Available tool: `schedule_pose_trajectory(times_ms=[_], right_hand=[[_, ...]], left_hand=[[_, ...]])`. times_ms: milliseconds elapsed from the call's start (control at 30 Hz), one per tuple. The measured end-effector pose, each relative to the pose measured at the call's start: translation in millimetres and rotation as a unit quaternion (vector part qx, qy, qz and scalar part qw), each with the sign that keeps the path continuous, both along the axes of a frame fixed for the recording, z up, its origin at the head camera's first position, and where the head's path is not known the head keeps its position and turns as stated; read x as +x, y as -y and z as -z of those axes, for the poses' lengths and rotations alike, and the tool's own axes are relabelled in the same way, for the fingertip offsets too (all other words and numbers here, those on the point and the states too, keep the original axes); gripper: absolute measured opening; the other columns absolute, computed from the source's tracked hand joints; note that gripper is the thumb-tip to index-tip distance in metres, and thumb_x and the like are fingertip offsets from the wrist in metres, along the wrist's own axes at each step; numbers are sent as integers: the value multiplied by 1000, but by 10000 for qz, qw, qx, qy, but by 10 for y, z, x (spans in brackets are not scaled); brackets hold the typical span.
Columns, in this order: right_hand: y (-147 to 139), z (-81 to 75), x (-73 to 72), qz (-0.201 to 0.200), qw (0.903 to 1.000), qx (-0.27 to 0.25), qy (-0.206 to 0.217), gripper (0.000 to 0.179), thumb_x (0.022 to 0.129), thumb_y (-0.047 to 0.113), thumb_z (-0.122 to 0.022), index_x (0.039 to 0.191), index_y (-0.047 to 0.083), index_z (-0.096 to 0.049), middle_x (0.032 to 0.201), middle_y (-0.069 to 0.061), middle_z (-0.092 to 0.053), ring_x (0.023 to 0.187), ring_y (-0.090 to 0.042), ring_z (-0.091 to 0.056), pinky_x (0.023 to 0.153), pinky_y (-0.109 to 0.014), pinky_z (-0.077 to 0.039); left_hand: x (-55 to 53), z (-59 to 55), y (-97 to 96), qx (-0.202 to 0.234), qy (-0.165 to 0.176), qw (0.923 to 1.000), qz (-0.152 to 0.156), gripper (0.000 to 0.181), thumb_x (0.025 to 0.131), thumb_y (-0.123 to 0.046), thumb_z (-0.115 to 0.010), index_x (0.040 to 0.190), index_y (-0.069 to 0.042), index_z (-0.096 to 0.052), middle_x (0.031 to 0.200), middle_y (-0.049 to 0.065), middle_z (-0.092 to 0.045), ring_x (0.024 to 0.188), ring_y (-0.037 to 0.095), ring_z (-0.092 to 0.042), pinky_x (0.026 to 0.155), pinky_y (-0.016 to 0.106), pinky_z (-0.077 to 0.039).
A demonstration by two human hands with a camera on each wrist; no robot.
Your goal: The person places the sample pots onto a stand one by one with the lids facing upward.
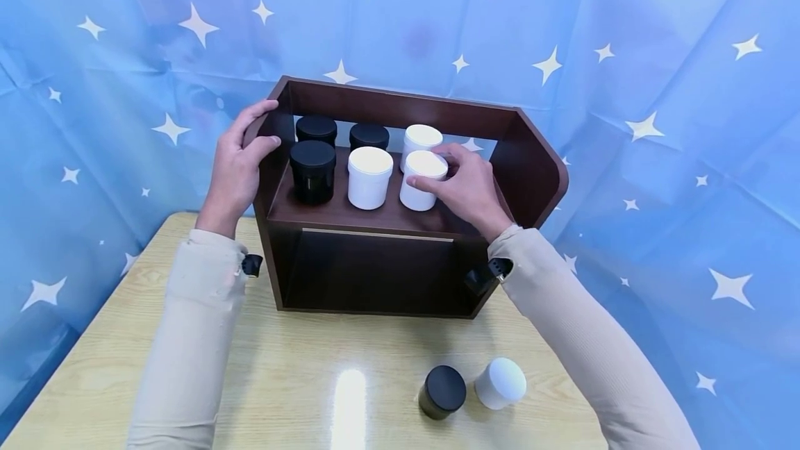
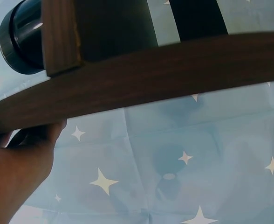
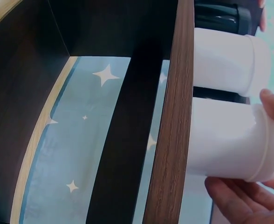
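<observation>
A dark brown wooden shelf unit (image 1: 362, 224) carries several lidded jars on its upper board. My left hand (image 1: 240, 151) grips the edge of its left side panel (image 2: 141, 81), fingers and thumb apart around it. With my right hand (image 1: 465, 182) I hold a white jar (image 1: 417, 193) by its lid end, at the front right of the upper board. In the right wrist view this white jar (image 3: 230, 140) stands upright against the board, the fingertips at its lid and side. Left of it is another white jar (image 1: 370, 182), then a black jar (image 1: 312, 176).
Behind the front row stand two black jars (image 1: 317, 127) (image 1: 369, 135) and a white jar (image 1: 423, 134). A black jar (image 1: 442, 391) and a white jar (image 1: 500, 384) stand on the wooden table (image 1: 294, 380) in front. A blue star-patterned cloth (image 1: 425, 26) hangs behind.
</observation>
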State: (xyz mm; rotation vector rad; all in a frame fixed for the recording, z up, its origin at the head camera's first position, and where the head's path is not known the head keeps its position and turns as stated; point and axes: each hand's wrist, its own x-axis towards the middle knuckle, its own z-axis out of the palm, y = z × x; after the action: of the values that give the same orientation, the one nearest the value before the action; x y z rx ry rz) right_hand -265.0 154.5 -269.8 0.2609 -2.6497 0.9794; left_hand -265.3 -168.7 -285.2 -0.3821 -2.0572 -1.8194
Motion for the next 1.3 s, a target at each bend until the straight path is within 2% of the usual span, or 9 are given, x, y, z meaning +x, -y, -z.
schedule_pose_trajectory(times_ms=[267,500,733,967,1300], right_hand=[[-5,3,17,10,10000,47,-28,70,78,44,-84,134,11,-58,133,-10,-64,110,-26,-63,94,-44,-54],[-97,-38,104,-92,9999,-134,-31,76,77,43,-85,138,11,-52,130,-12,-68,111,-26,-71,97,-44,-55],[-237,-83,185,19,10000,-2,91,79,78,44,-85,141,12,-50,134,-13,-66,121,-27,-67,104,-49,-51],[-333,-124,324,60,9999,-63,139,78,78,43,-85,141,15,-51,134,-12,-66,124,-28,-65,106,-50,-50],[-435,-110,612,-159,9996,-161,180,73,78,39,-86,138,16,-53,130,-9,-67,119,-25,-68,104,-49,-51]], left_hand=[[-14,-6,2,-76,26,10000,-24,47,101,-19,-45,148,-23,-50,162,-3,-35,135,24,-44,104,30,-43],[-8,-9,-21,-28,70,10000,40,47,101,-18,-46,148,-23,-49,163,-5,-33,139,23,-42,107,32,-43],[-20,-23,-19,25,74,10000,51,48,101,-19,-44,148,-23,-49,163,-4,-34,135,25,-43,105,31,-44],[-14,-17,-4,56,71,9999,66,47,101,-19,-45,148,-23,-49,162,-4,-34,134,25,-44,104,29,-44],[-10,2,-4,101,17,9999,79,47,102,-19,-44,148,-22,-49,163,-2,-33,136,25,-43,101,22,-44]])
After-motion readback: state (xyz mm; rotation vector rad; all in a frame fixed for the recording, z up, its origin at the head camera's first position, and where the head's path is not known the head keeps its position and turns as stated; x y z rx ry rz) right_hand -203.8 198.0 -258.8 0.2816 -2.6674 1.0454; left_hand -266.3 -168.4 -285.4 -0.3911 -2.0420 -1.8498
